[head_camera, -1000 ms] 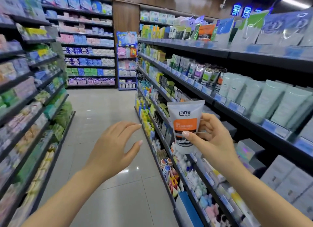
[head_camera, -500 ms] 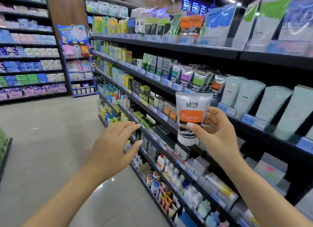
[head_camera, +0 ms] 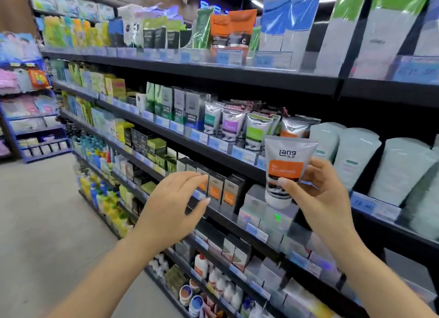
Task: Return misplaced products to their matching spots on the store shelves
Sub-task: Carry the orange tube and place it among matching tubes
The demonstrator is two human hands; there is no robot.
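My right hand (head_camera: 318, 194) pinches a white squeeze tube with an orange label band and "Lang" printed near the crimped top (head_camera: 286, 169), cap end down, thumb on the front near the cap, fingers curled round the back. Tube is upright, held in the air in front of the black store shelves (head_camera: 213, 70), touching nothing else.

Just above and behind the grip: a row of same-shape white tubes with teal, purple, green and orange labels (head_camera: 244, 127) standing on the shelf, the orange one nearest the held tube. Right of the grip: large pale green pouches (head_camera: 356, 156). Left and slightly below: dark boxes with orange panels (head_camera: 221, 189).

My left hand (head_camera: 175, 206) is spread, fingers relaxed and extended, holding nothing, level with the dark boxes; contact with them can't be told. Well apart from the tube.
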